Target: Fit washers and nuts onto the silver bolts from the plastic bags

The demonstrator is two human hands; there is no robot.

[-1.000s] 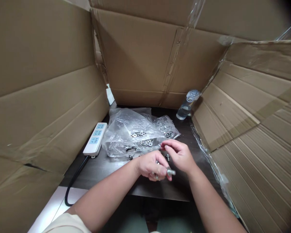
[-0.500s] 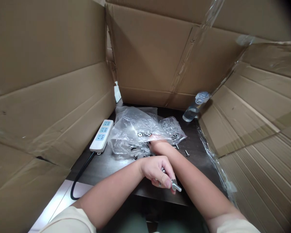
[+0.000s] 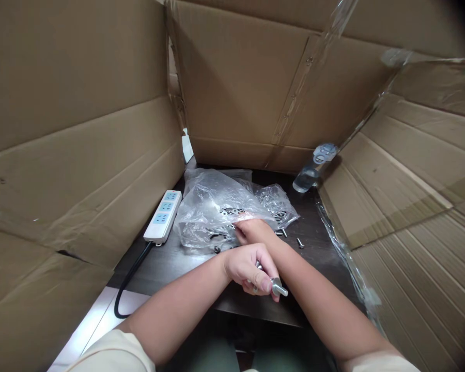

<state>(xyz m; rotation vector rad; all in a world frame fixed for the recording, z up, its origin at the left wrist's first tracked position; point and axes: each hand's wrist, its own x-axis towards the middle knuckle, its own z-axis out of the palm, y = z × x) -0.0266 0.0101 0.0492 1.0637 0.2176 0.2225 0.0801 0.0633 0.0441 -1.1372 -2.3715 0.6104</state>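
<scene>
My left hand (image 3: 250, 271) is closed around a silver bolt (image 3: 282, 291) with a flat washer (image 3: 276, 285) on it. The threaded end points out to the right, past my thumb and fingertips. More metal shows between the curled fingers, too little to identify. Beyond it, my right hand (image 3: 253, 228) reaches into the mouth of a clear plastic bag (image 3: 205, 194), its forearm crossing behind my left hand. Several washers (image 3: 230, 212) show through the film beside the right hand. Its fingertips are hidden by the bag and by the hand itself.
A second clear bag of metal hardware (image 3: 277, 199) lies to the right, with loose bolts (image 3: 300, 243) nearby. A white power strip (image 3: 163, 218) with a black cable sits left. A water bottle (image 3: 308, 175) leans at the back right. Cardboard walls (image 3: 236, 77) enclose the dark table (image 3: 170, 268).
My right hand has shifted slightly left inside the bag mouth. My left hand, still gripping the bolt, has moved up a little, and the bolt's tip is turned slightly. The view has shifted slightly.
</scene>
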